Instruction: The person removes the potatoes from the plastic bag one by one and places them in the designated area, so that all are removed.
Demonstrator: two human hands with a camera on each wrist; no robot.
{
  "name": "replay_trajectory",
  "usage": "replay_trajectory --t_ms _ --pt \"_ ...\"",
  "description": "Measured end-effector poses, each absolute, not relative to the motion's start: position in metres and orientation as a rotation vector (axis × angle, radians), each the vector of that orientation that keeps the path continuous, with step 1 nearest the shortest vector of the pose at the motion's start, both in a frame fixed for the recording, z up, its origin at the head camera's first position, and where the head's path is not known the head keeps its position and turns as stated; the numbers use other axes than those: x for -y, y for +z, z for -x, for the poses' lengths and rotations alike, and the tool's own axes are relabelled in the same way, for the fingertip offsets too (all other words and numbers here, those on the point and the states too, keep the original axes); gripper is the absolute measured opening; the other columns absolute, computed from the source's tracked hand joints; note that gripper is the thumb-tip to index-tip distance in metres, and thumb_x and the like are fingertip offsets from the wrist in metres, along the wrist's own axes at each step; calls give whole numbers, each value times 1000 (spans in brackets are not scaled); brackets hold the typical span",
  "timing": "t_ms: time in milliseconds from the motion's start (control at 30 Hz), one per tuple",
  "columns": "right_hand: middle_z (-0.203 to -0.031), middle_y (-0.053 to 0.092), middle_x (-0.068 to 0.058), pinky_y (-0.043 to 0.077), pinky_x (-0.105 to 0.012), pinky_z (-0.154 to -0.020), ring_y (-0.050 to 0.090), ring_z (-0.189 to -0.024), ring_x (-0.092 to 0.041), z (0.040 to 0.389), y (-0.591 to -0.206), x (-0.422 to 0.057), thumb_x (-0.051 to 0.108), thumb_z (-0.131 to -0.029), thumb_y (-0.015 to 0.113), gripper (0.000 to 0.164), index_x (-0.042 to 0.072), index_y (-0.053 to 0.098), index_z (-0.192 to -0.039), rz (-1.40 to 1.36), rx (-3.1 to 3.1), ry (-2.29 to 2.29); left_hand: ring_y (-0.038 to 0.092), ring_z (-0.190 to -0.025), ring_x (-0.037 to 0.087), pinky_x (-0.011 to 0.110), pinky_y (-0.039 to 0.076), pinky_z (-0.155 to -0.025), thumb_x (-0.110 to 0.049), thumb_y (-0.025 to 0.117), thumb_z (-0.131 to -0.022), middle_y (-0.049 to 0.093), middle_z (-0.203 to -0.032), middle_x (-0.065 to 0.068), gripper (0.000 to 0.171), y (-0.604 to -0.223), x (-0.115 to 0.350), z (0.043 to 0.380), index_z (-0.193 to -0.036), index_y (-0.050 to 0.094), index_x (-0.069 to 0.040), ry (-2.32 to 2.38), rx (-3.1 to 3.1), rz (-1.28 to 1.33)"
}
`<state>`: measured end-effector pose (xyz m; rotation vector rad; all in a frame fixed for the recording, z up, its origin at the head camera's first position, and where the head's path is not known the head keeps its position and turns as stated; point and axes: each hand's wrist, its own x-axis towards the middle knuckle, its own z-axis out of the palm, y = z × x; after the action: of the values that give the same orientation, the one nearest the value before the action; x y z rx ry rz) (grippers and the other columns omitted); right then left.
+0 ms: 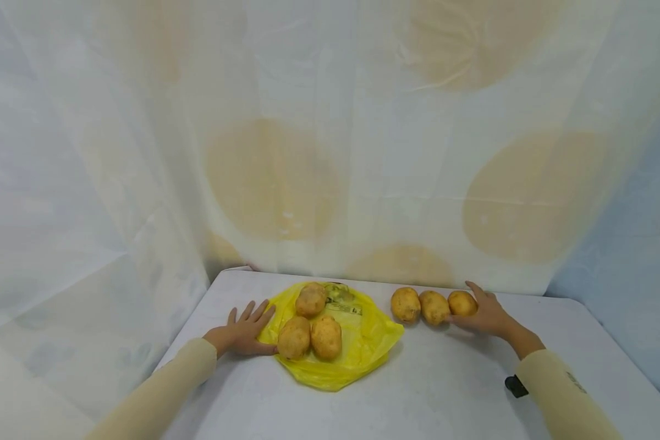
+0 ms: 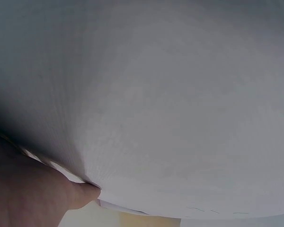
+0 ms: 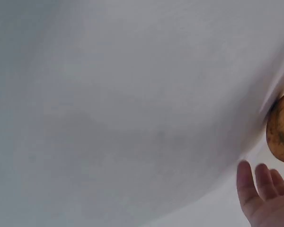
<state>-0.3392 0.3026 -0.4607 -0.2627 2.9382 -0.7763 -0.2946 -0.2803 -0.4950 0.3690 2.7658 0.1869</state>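
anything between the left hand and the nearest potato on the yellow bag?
Nothing visible. The left hand lies flat on the table at the left edge of the yellow bag; the nearest potato sits on the bag right beside its thumb. Only bag film lies between them; whether thumb and potato touch is unclear.

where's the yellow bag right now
In the head view, the yellow bag lies left of centre on the table, three potatoes on it, left hand at its edge.

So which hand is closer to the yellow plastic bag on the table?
Left. The left hand rests flat at the yellow bag's left edge, beside its potatoes. The right hand lies apart from the bag, against the last potato in a row of three.
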Motion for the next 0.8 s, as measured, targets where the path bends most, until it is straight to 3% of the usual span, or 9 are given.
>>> replay_trajectory --t_ms 133,233,433,800 --pt "-149 13 -46 28 -81 -95 23 -130 -68 334 -456 -307 62 -94 50 98 -1 7 -156 260 -3030 -746 -2 -153 41 70 -8 -114 -88 51 -73 -1 -168 8 119 -502 283 298 -160 9 -19 187 -2783 -364" --pt "-152 8 -44 25 -83 -94 22 -129 -70 329 -457 -314 62 -98 40 89 5 8 -158 264 -3168 -612 -2 -153 40 70 -8 -114 -88 52 -73 -1 -168 6 118 -507 284 300 -160 10 -20 191 -2792 -361" --pt "-161 -11 -31 14 -78 -101 17 -133 -64 320 -463 -331 64 -96 42 85 21 7 -160 290 -3370 -353 -2 -153 40 70 -6 -115 -85 54 -74 -1 -168 6 116 -507 282 300 -160 11 -21 189 -2785 -355" --pt "-162 -16 -28 9 -78 -104 13 -136 -60 305 -467 -350 63 -96 43 83 22 8 -160 288 -3440 -201 1 -152 43 72 -2 -114 -82 53 -78 1 -168 11 114 -491 280 291 -160 11 -16 173 -2774 -386"
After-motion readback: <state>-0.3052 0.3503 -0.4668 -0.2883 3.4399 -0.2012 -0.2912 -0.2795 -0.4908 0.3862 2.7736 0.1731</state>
